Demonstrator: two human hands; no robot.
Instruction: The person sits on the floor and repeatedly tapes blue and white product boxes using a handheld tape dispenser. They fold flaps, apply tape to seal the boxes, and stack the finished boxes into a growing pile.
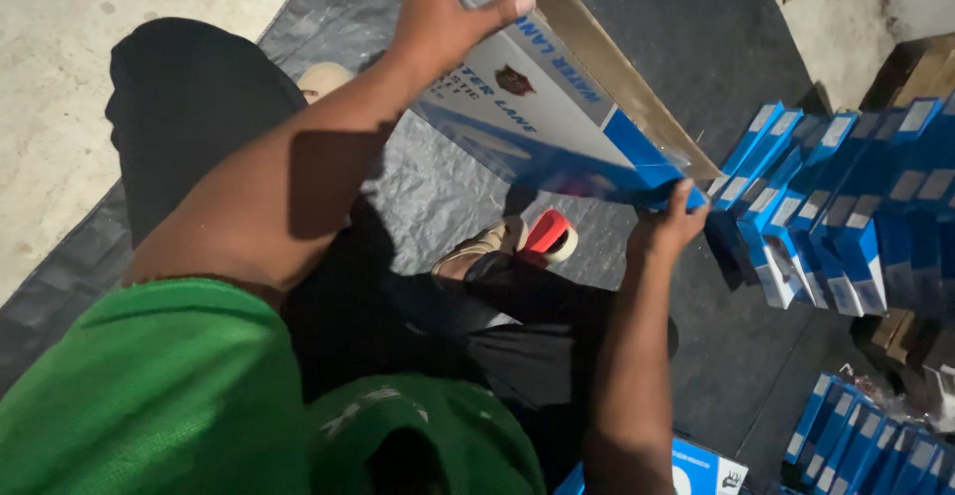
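I hold a flat blue-and-white cardboard carton tilted up over my lap, its brown inner side facing away. My left hand grips its upper end, thumb laid across the white panel. My right hand clasps the lower blue corner from below. A red-and-white tape roll lies on the dark sheet just below the carton, beside my foot.
Rows of small blue-and-white boxes stand packed at the right, with more at the lower right. A dark tarp covers the floor; bare concrete lies to the left. Brown cardboard sits at the far right.
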